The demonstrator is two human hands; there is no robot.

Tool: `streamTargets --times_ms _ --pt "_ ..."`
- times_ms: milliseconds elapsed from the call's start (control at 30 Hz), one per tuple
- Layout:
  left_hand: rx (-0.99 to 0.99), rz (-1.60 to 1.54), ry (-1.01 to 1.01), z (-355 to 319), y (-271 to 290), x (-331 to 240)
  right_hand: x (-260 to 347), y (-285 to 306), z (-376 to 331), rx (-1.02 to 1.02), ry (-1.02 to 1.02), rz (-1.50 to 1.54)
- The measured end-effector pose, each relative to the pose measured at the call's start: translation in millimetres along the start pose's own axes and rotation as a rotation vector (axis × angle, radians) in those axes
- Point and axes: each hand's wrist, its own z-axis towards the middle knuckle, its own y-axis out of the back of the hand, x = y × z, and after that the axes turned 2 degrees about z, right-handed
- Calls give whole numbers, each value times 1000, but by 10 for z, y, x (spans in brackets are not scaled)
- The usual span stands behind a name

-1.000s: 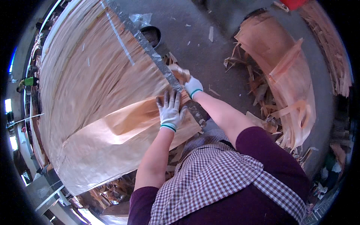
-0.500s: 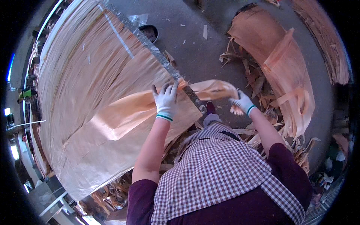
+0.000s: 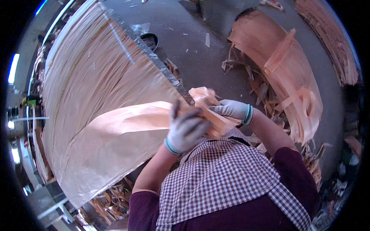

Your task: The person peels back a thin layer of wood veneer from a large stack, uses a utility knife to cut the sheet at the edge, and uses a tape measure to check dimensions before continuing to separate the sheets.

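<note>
A thin, pale orange strip of wood veneer runs across a broad stack of veneer sheets on my left. Its near end is bunched and folded in front of my apron. My right hand, in a white glove with a green cuff, pinches this bunched end beyond the stack's edge. My left hand, gloved the same way, is over the strip beside the folded part. Its fingers point toward my right hand and are smeared by motion, so their grip is unclear.
A grey ledge borders the stack, with a dark round bowl beside it. On the floor at right lies a curved pile of veneer among torn scraps. More scraps lie below the stack's near edge.
My right hand has come inward to the left, bringing the strip's end close to my apron. My left hand has moved right and nearer to me; the strip's end is now folded up.
</note>
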Motion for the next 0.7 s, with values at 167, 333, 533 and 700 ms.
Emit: streamTargets --times_ms 167,333,533,700 --pt "120 2 -147 244 -564 -616 311 35 -212 288 -76 15" --pt "231 -4 -82 546 -1106 -1020 518 650 -284 447 -242 -770" --pt "93 264 310 469 -1279 -1484 790 1154 -930 4 215 -1490" --pt "-824 88 1327 -612 -1127 -769 1319 1535 -2164 -331 449 -1264"
